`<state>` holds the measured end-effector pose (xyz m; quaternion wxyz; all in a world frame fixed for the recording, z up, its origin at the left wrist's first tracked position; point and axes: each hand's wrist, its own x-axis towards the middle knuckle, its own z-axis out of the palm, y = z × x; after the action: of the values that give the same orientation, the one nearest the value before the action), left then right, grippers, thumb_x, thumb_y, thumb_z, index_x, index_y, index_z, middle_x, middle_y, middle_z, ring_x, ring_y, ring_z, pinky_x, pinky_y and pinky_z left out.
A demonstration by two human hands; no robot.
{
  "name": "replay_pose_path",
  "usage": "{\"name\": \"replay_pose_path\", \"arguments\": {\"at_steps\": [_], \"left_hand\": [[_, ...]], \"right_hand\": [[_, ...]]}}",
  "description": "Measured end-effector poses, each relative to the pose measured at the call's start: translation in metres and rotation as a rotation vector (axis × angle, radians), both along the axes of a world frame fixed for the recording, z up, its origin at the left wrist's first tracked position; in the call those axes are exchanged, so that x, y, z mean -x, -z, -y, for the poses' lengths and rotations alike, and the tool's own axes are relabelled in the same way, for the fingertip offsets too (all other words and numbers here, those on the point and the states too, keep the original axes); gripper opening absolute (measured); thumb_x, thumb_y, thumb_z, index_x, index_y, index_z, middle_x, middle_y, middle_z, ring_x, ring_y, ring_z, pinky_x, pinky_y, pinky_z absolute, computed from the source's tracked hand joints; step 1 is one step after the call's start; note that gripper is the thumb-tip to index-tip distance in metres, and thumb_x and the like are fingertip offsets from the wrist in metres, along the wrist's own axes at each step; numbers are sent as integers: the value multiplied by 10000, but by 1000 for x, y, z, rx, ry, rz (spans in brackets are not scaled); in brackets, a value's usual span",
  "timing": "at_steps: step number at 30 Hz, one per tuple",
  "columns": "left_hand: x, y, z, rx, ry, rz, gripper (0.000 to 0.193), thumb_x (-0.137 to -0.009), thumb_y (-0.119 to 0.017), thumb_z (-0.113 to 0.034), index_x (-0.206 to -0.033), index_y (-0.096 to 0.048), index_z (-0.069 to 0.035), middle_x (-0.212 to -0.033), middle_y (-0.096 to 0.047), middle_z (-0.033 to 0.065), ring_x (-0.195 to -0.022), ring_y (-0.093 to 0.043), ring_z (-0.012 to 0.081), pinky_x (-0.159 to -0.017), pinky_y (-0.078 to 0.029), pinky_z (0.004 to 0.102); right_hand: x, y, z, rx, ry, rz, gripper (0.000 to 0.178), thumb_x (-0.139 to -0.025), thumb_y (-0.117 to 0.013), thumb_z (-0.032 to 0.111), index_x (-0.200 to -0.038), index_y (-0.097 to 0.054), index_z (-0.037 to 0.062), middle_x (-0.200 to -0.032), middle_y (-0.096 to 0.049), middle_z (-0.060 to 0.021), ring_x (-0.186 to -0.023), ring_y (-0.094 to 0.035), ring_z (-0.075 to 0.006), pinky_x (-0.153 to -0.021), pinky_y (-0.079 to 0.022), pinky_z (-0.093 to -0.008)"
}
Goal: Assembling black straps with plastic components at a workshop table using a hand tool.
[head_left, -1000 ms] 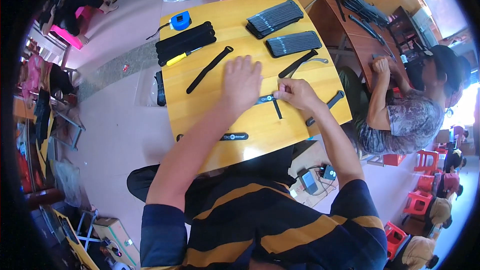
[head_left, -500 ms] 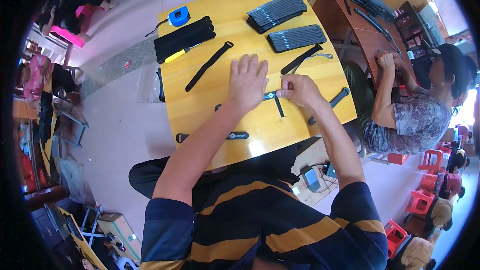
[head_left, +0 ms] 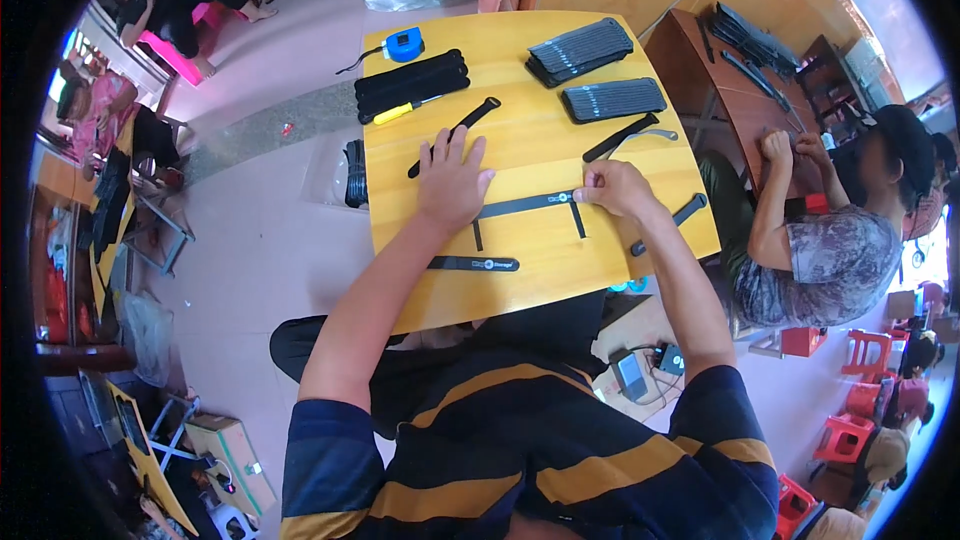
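Observation:
A long black strap (head_left: 525, 205) with white print lies flat across the middle of the yellow table. At its right end my right hand (head_left: 615, 187) is closed, thumb and fingers pinching the strap. My left hand (head_left: 455, 182) rests flat with fingers spread, covering the strap's left end; its fingers reach over another black strap with a loop end (head_left: 482, 112). Two short thin black strips, a left one (head_left: 478, 235) and a right one (head_left: 579, 221), extend nearward from the long strap. Nearer me lies another printed black strap (head_left: 480, 263), partly behind my left forearm.
Farther back are a blue tape measure (head_left: 404, 44), a black strap bundle (head_left: 412, 87), a yellow-handled screwdriver (head_left: 393, 114) and two strap stacks (head_left: 580, 50), (head_left: 613, 100). Single straps (head_left: 620, 137), (head_left: 670, 223) and a curved grey tool (head_left: 650, 135) lie right. A co-worker (head_left: 835, 230) sits beyond.
My left hand has slid left along the strap, exposing more of it and the left thin strip. My right hand keeps its pinch on the right end. The whole view has shifted slightly.

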<state>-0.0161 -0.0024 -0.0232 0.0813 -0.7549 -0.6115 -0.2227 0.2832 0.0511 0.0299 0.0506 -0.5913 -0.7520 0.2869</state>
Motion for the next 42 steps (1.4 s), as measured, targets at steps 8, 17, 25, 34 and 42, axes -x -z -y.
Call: {"name": "replay_pose_path", "arguments": {"at_steps": [8, 17, 25, 34, 42], "left_hand": [[14, -11, 16, 30, 45, -33, 523, -960, -648, -397, -1395, -592, -112, -1517, -469, 180, -1443, -385, 398, -1184, -259, 639], [90, -55, 128, 241, 15, 365, 384, -907, -713, -204, -1227, -669, 5, -1221, -654, 214, -1134, -605, 422, -996, -497, 472], [85, -53, 168, 220, -66, 336, 407, -820, -777, -117, -1198, -664, -18, -1169, -622, 181, -1098, -601, 392, -931, -513, 463], [83, -34, 176, 241, -203, 511, 349, -817, -748, -72, -1153, -657, -52, -1018, -629, 137, -1010, -619, 374, -881, -519, 463], [72, -39, 169, 327, -226, 1051, 172, -870, -730, 14, -1033, -678, -5, -854, -678, 64, -736, -636, 169, -693, -531, 297]], "right_hand": [[-8, 10, 6, -38, -6, -32, 366, -804, -872, 403, -780, -660, 105, -722, -669, -41, -683, -636, -213, -631, -488, -369], [31, -25, 66, -130, 16, -404, 214, -953, -727, 251, -943, -690, 41, -832, -696, -109, -746, -670, -229, -697, -530, -360], [88, -34, 114, -258, -452, -141, 336, -908, -751, 366, -1084, -657, 95, -1016, -643, -129, -956, -669, -357, -801, -538, -470], [98, -19, 121, -189, -435, -109, 250, -835, -793, 186, -952, -604, 72, -925, -606, -136, -872, -654, -380, -744, -518, -484], [82, -27, 113, 34, -296, -229, 211, -900, -731, 167, -908, -555, 51, -830, -647, -172, -771, -647, -389, -669, -491, -465]]}}
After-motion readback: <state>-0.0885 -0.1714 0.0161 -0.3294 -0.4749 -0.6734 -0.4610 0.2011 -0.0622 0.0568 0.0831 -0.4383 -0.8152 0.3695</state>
